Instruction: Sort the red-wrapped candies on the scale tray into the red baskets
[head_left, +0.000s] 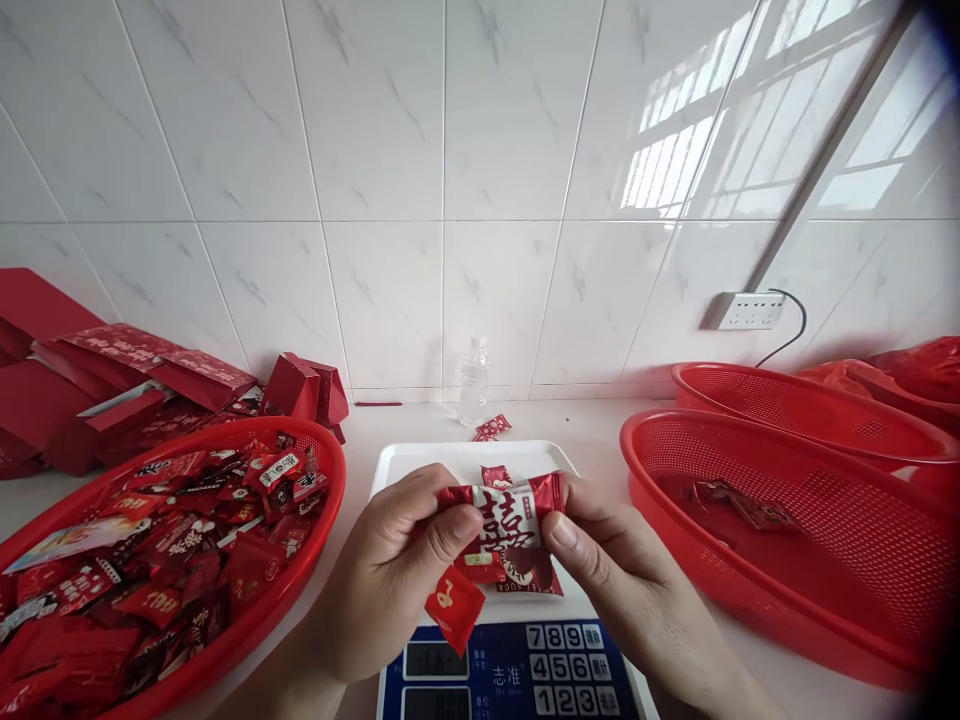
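Observation:
Both hands pinch one red-and-white wrapped candy (517,515) above a digital scale (506,640). My left hand (394,570) grips its left end with the thumb in front. At the right end, the thumb and fingers of my right hand (619,570) are closed on the wrapper. A small bright red packet (456,608) hangs below my left thumb; whether that hand holds it I cannot tell. Behind the candy, more wrapped sweets (496,476) show over the scale's white pan (397,458), partly hidden.
At left a red basket (339,480) holds many wrapped sweets, with folded red boxes (150,370) behind. A red basket (645,450) at right contains a few dark packets; another basket (679,375) stands behind. A clear bottle (474,380) and a red packet (493,428) sit near the tiled wall.

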